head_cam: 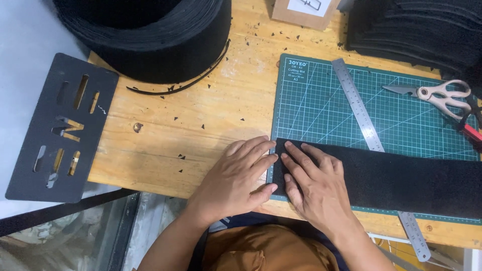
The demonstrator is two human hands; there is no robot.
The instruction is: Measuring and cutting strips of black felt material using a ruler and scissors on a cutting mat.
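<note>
A long black fabric strip (401,178) lies flat across the near part of a green cutting mat (321,100). My right hand (314,183) rests palm down on the strip's left end, fingers spread. My left hand (238,173) lies flat on the wooden table (170,130) just left of the mat, its fingertips touching the strip's left edge. Neither hand grips anything. A steel ruler (359,108) runs diagonally over the mat and passes under the strip.
Scissors (434,93) lie at the mat's far right. A big roll of black strip (150,35) stands at the back left, a stack of black pieces (416,27) at the back right. A dark stencil plate (63,128) overhangs the table's left edge.
</note>
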